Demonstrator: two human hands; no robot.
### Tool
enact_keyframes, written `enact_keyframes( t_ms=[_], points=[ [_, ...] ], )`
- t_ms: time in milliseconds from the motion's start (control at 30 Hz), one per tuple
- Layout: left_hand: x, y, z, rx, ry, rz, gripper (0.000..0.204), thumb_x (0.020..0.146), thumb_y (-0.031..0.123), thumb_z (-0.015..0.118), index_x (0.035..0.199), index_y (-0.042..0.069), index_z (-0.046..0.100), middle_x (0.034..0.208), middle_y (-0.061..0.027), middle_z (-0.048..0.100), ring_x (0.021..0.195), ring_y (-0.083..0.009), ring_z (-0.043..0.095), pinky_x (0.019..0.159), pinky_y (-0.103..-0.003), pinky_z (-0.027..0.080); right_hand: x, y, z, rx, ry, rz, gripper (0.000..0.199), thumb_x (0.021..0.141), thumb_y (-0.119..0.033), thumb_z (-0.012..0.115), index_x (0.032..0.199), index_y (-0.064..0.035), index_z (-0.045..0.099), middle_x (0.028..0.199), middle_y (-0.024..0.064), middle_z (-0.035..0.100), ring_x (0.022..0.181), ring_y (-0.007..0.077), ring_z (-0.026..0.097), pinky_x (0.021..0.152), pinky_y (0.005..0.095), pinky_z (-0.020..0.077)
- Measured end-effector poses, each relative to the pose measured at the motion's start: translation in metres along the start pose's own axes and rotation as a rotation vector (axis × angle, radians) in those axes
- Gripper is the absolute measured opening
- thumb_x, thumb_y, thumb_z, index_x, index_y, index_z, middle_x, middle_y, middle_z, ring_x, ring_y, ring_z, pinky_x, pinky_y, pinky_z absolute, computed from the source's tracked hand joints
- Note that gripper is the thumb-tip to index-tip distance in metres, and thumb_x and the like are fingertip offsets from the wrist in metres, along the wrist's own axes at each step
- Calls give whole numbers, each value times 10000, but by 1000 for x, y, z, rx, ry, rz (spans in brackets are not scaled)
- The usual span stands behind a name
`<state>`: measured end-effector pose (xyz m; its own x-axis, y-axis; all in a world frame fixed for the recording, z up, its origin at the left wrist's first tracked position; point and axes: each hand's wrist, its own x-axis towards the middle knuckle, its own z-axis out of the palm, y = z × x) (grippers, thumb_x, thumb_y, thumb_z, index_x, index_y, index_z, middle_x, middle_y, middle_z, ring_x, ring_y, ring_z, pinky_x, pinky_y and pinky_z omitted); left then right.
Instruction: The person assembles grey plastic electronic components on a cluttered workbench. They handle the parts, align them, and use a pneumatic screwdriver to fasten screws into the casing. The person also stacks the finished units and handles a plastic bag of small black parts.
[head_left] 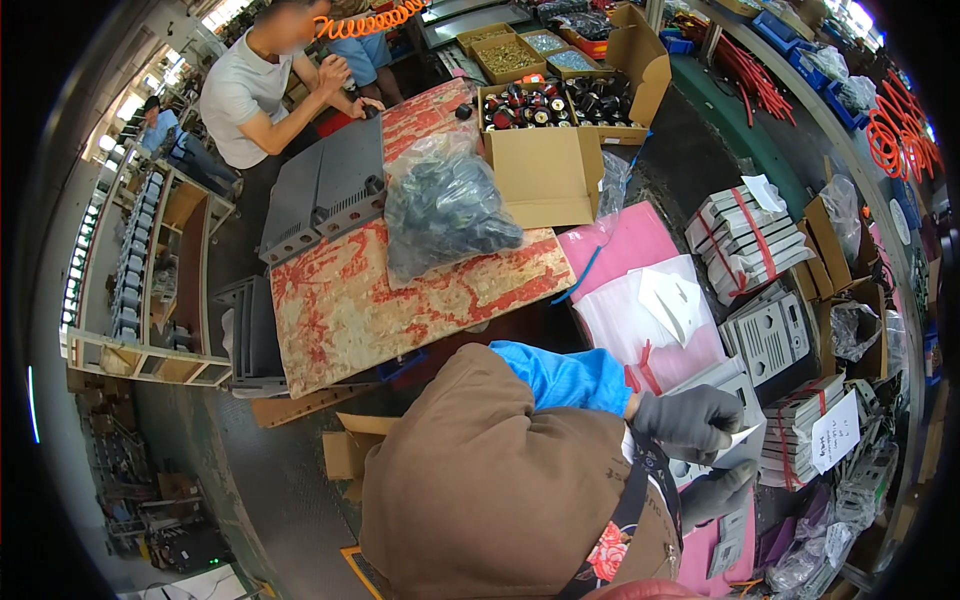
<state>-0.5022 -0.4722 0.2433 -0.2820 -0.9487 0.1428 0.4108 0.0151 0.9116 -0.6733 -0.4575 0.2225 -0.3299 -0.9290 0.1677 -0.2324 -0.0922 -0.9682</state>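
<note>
Both gloved, the left hand (690,418) pinches a white slip (742,436) while the right hand (718,492), at six o'clock, grips a grey panel (735,452); loose pinching could drop the slip.

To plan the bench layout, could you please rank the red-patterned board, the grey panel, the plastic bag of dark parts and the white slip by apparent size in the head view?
1. Red-patterned board
2. Grey panel and plastic bag of dark parts: look alike, no ranking
3. White slip, smallest, pinched in the gloved left hand
</note>
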Motion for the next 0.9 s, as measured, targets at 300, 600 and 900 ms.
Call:
enact_keyframes(
  t_ms=[300, 600, 900],
  points=[
    [14, -25, -16, -408, 226, -190, 116, 907, 109, 584, 964, 9, 600, 745, -23, 616, 622, -87, 608, 566, -241, 504, 6, -14, 1, -4, 131, -20, 576, 1044, -440, 475, 1056, 121, 608, 921, 158, 618, 771, 200, 593, 609, 323, 507],
    [16, -36, -22, -224, 350, -159, 75, 920, 98, 597, 909, 24, 608, 740, -19, 610, 635, -91, 622, 544, -252, 514, 18, -10, -8, -17, 310, -25, 531, 1060, -381, 464, 1113, 125, 611, 948, 167, 653, 743, 203, 620, 599, 316, 526],
    [15, -43, -57, -210, 462, -283, 113, 914, 137, 596, 894, 29, 620, 728, -41, 614, 616, -110, 590, 574, -253, 493, 38, 33, -34, 205, 207, 85, 429, 1067, -303, 419, 1149, 70, 614, 1005, 136, 668, 788, 164, 659, 568, 274, 556]
  ],
)
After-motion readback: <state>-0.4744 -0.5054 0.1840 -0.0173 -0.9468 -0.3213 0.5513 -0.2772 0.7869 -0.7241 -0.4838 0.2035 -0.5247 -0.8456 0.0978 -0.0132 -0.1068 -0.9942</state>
